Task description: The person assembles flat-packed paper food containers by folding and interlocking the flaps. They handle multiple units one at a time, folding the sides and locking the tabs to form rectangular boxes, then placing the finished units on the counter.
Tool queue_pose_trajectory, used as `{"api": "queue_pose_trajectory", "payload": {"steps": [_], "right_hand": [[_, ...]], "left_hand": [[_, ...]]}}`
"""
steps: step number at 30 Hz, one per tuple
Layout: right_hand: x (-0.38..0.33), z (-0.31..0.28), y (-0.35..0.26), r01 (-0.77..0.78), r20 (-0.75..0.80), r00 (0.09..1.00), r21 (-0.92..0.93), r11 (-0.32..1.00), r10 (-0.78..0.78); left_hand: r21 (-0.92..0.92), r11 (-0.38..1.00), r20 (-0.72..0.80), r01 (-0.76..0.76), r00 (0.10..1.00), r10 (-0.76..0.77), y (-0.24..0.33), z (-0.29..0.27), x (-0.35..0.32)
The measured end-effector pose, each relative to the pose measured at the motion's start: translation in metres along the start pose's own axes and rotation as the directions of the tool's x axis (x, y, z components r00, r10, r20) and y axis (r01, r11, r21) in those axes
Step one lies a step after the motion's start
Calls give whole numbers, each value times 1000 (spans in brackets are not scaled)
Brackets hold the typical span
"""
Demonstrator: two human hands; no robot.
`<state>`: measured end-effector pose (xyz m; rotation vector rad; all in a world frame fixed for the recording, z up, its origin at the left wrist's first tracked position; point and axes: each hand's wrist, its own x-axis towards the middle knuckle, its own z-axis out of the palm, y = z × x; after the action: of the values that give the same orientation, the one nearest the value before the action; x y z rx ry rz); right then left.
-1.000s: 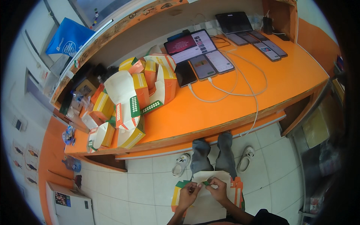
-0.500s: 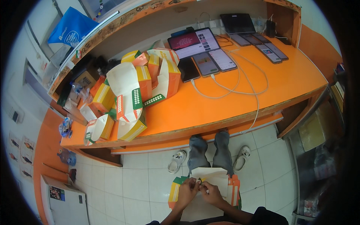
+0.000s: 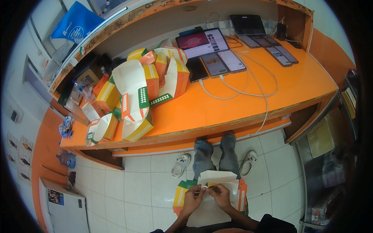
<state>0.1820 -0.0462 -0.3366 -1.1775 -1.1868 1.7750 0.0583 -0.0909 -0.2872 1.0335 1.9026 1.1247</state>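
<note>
Flat carton (image 3: 211,202): hands (image 3: 207,195) hide its fold.

On the counter (image 3: 295,91): folded boxes (image 3: 136,93) piled at its left; tablets and phones (image 3: 217,58) toward its back; sandals (image 3: 181,164) on the floor below it.

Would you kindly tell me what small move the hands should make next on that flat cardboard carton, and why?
Probably fold the raised white flap down. The flat white-and-orange cardboard carton lies unfolded on the lap, and the left hand and right hand pinch its middle edge, while folded cartons crowd the orange counter.
</note>
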Motion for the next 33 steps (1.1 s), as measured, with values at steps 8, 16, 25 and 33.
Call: {"api": "queue_pose_trajectory", "payload": {"steps": [8,16,25,33], "right_hand": [[0,-6,-5,-3,164,986,149,989,-21],[-1,1,-8,-41,107,994,233,972,17],[-1,-6,-9,61,184,980,98,993,-78],[1,-3,-6,-72,188,981,82,994,56]], "left_hand": [[92,995,36,-40,999,37,3,-6,1],[131,988,93,-79,993,67,-1,-9,-2],[58,998,52,-11,999,8,0,-9,-5],[58,998,61,-27,998,23,2,-13,-2]]}}
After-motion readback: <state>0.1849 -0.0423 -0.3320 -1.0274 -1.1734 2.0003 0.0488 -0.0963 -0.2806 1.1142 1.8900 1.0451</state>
